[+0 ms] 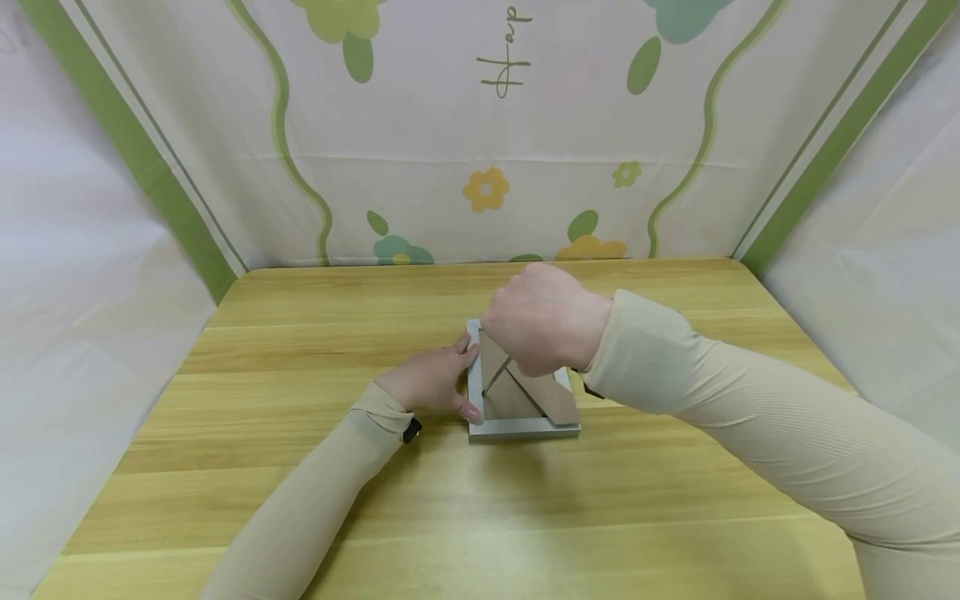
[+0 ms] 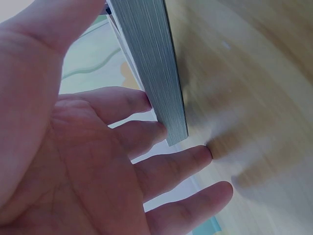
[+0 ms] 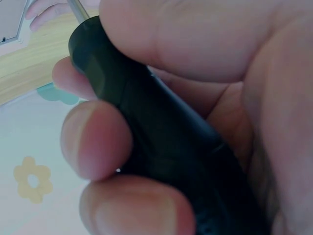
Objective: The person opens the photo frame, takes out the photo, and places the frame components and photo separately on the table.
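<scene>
Just past the table's (image 1: pixel 300 483) centre, towards one o'clock, I had the frame (image 1: pixel 523 428) lying with its brown backing (image 1: pixel 502 407) and stand flap (image 1: pixel 553 406) uppermost. My left hand (image 1: pixel 431 379) sat at the frame's nine o'clock edge, fingers spread and nearly straight, bracing rather than gripping, its thumb by the eight o'clock corner. My right hand (image 1: pixel 543 321), over the twelve o'clock half, was curled firmly around a screwdriver-like tool's dark handle (image 3: pixel 161 132). The thin metal shaft (image 1: pixel 497 377) slanted down towards eight o'clock, its tip at the inner edge of the left rail; I couldn't tell how firmly it was seated there.

Slipping worried me most. Too much push at that slant could have skidded the tip towards my left thumb or scored the backing. With such a light brace, a hard pry might also have slid the frame, and my own fist partly blocked the head view.
</scene>
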Action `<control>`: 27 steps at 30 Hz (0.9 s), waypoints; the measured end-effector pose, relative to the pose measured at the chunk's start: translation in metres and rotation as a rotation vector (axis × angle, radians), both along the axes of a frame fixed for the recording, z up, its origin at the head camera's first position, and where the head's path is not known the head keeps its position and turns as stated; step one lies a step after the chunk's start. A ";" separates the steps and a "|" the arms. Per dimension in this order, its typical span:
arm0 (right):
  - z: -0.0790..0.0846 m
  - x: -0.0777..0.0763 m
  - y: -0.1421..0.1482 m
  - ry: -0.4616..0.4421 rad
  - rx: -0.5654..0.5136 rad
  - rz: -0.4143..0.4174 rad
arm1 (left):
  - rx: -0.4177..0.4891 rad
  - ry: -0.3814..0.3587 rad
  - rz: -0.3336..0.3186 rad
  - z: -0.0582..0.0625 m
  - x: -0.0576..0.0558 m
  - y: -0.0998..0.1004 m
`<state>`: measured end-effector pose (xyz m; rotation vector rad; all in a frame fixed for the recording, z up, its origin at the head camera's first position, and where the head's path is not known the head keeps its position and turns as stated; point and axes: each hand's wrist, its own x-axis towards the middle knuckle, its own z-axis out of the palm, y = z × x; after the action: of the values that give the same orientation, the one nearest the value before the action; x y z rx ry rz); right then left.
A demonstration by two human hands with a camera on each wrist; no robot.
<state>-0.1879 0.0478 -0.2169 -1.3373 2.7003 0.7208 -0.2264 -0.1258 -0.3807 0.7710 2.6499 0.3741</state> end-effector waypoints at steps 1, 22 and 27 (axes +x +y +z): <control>0.000 0.000 0.000 0.000 -0.002 0.004 | 0.000 -0.002 0.001 0.000 0.000 0.000; 0.005 -0.006 -0.015 0.018 0.023 0.024 | 0.006 -0.016 0.000 0.000 0.000 -0.001; 0.005 -0.007 -0.018 0.016 0.033 0.017 | 0.018 -0.015 -0.005 0.000 0.000 -0.001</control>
<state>-0.1946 0.0297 -0.2119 -1.3547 2.6798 0.7770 -0.2265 -0.1265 -0.3811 0.7777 2.6338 0.4019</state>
